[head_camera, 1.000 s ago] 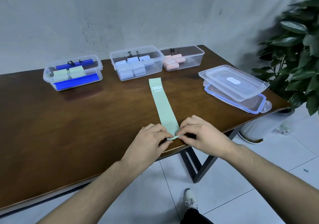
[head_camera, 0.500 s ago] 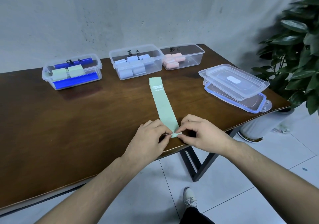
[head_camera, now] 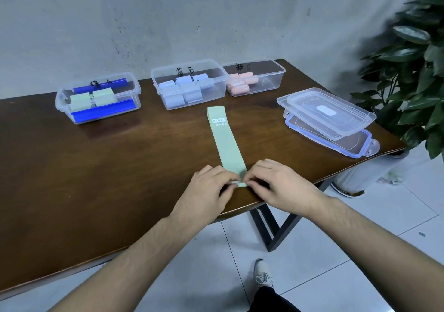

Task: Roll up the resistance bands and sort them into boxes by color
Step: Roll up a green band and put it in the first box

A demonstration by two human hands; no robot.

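Observation:
A pale green resistance band (head_camera: 224, 141) lies flat on the brown table (head_camera: 108, 167), running from the middle toward the near edge. My left hand (head_camera: 207, 192) and my right hand (head_camera: 281, 186) pinch its near end, which is folded over into a small first turn. At the back stand three clear boxes: the left box (head_camera: 96, 100) holds green rolls, the middle box (head_camera: 189, 83) holds light blue rolls, the right box (head_camera: 254, 76) holds pink rolls.
Stacked clear lids (head_camera: 329, 119) lie at the table's right end. A potted plant (head_camera: 413, 71) stands beyond that end. The table's front edge is right under my hands, with its black leg (head_camera: 276, 227) and my shoe (head_camera: 263, 275) on the tiled floor below.
Both hands stayed at the band's near end and nudged it slightly forward, folding it over a little more. The rest of the band has not moved.

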